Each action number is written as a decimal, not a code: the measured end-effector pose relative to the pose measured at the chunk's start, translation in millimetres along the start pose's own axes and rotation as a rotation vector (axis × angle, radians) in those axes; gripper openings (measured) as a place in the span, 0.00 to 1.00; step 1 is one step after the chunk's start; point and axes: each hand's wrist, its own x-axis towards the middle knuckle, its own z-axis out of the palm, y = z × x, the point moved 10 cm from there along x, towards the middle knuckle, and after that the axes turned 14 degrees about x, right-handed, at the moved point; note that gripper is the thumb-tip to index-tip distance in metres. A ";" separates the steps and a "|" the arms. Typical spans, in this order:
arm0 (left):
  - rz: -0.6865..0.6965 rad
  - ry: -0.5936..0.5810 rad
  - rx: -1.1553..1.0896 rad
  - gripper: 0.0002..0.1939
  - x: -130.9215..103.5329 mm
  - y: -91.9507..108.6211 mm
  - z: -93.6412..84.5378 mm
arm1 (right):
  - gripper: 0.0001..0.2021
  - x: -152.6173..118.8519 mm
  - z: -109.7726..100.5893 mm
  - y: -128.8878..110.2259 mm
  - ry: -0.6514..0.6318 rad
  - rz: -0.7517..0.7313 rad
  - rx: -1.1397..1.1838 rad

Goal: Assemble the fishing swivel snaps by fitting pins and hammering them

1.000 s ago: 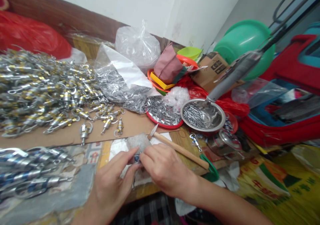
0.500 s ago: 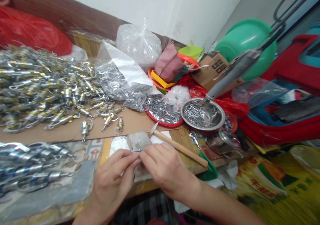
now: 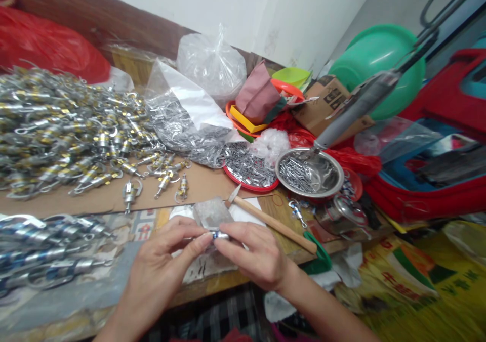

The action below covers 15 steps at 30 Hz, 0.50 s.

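Between my two hands is a small silver and blue metal fitting (image 3: 219, 235), held over the near edge of the workbench. My left hand (image 3: 167, 256) pinches its left end with thumb and fingers. On its right end the fingertips of my right hand (image 3: 255, 253) are closed. Part of the fitting is hidden by the fingers. Just beyond lies a grey block (image 3: 212, 213), and a hammer (image 3: 271, 223) with a wooden handle rests to its right. A similar blue and silver fitting (image 3: 297, 212) lies farther right on the bench.
A big heap of silver and yellow fittings (image 3: 68, 129) covers the left back, with blue ones (image 3: 49, 251) nearer. A red tray (image 3: 250, 187) of small metal parts and a steel bowl (image 3: 334, 180) of pins stand behind the hammer. A grey metal arm (image 3: 357, 104) slants above the bowl.
My fingers have shifted around the fitting, so more of its blue and silver body shows. My right hand's fingers are less curled over it. The things on the bench stay put.
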 end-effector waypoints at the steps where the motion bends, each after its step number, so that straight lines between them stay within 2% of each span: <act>1: 0.021 0.017 0.014 0.07 0.3 1.3 -1.7 | 0.10 0.2 -0.8 2.2 0.012 0.023 0.021; 3: 0.041 0.019 0.011 0.07 1.4 1.9 -2.0 | 0.12 -0.5 -2.1 7.5 0.043 0.083 0.078; 11: -0.030 -0.126 -0.120 0.06 5.0 -3.4 11.4 | 0.13 -5.3 2.9 13.7 0.042 0.200 0.152; 15: -0.202 -0.163 -0.275 0.08 -1.1 -20.6 24.5 | 0.07 -9.4 3.3 30.5 0.179 0.386 0.397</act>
